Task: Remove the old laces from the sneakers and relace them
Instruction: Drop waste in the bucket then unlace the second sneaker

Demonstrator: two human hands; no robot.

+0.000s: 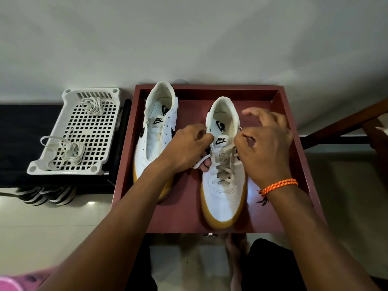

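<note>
Two sneakers sit in a red tray (294, 156): the left hand (186, 148) pinches a lace (200, 162) end on the right sneaker (223, 185), the right hand (266, 148) pinches the other near its tongue, while the left sneaker (155, 135) lies unlaced toward the tray's far left corner.

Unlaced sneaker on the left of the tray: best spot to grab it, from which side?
Take the unlaced sneaker by its heel collar, coming from above at the far end. The collar stands open and clear there, while the left hand and forearm cross its near toe half.
</note>
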